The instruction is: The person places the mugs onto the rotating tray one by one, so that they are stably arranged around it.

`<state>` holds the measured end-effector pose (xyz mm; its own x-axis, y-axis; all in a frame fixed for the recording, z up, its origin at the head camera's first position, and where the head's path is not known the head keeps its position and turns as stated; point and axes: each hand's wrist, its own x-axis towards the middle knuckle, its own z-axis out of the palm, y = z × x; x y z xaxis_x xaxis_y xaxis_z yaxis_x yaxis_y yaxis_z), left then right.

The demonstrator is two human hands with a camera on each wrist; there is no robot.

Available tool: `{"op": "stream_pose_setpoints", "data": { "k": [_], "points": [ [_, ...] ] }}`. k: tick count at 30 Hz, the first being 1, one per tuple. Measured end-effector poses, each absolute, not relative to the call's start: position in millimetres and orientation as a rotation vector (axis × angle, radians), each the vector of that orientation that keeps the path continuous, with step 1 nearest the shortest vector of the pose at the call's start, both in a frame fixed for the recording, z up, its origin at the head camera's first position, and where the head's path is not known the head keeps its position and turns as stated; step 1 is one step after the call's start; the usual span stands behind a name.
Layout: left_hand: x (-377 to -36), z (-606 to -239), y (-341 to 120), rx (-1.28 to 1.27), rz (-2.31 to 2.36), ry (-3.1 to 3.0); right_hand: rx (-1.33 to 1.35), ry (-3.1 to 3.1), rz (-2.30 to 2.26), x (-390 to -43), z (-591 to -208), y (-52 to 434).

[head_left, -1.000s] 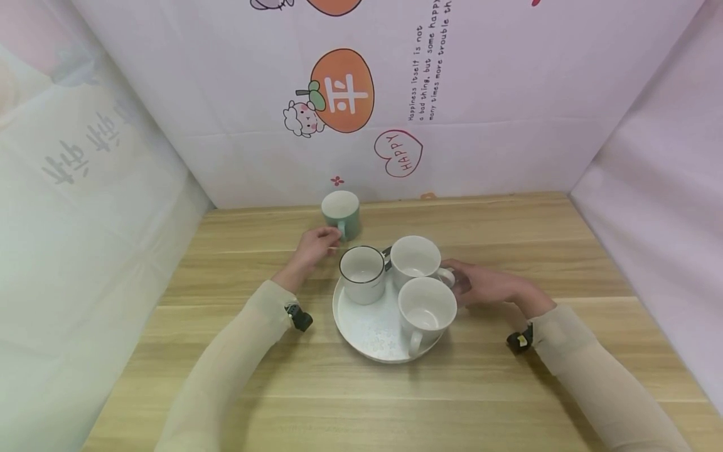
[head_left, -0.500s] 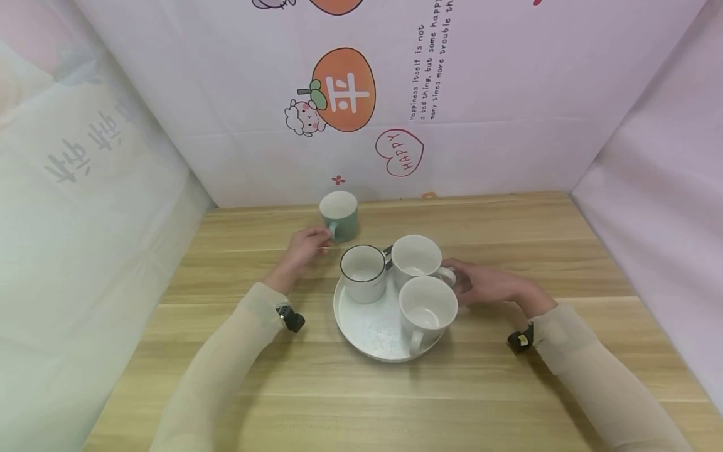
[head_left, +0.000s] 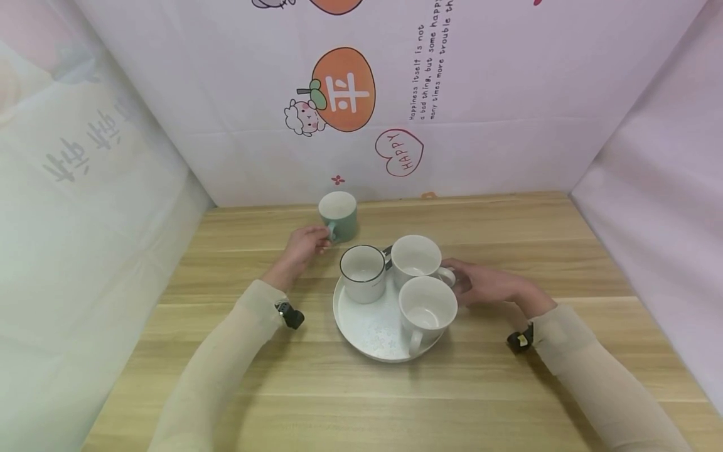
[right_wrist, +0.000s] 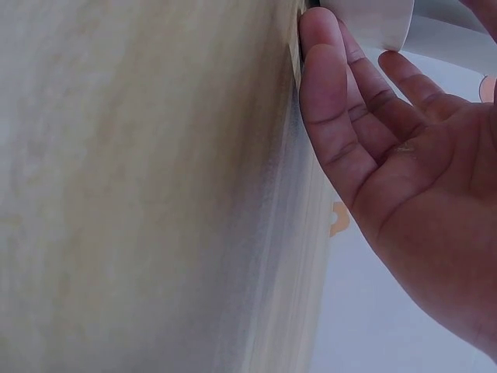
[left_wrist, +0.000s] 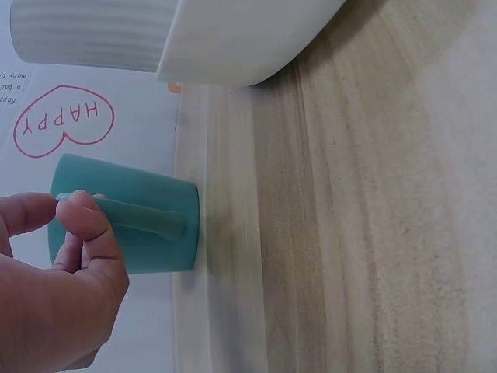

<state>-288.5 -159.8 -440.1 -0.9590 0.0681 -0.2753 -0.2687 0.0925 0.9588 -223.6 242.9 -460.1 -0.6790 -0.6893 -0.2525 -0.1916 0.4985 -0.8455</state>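
At the back of the table, my left hand (head_left: 305,245) pinches the handle of a teal mug (left_wrist: 147,175) between thumb and fingers. The mug stands upright with its handle turned towards the front left. A white round tray (head_left: 373,336) holds a white mug with a dark rim (head_left: 364,290) and two plain white mugs, one behind (head_left: 415,257) and one in front (head_left: 427,311). My right hand (head_left: 482,282) rests at the tray's right side, fingers loosely bent and touching its outer wall (right_wrist: 373,19). The right thumb is mostly hidden.
The wooden table (head_left: 350,408) ends at a white printed cloth (head_left: 480,144) close behind the teal mug. White cloth walls stand at the left (head_left: 85,251) and right (head_left: 666,188). The dark-rimmed mug stands just in front of the teal mug.
My left hand has shifted slightly left, and the teal mug's handle has swung left with it. The mug itself has moved a little left. My right hand and the tray have stayed still.
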Motion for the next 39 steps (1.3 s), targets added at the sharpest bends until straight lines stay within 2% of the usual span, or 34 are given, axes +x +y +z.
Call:
{"op": "stream_pose_setpoints", "data": {
  "k": [16,39],
  "points": [
    [-296,-439,-156,-0.082,1.908,2.084,-0.694,2.162,-1.124,-222,-460,243],
    [-298,-450,-151,-0.193,2.045,2.049,-0.707,2.165,-1.136,-222,-461,244]
  ]
}}
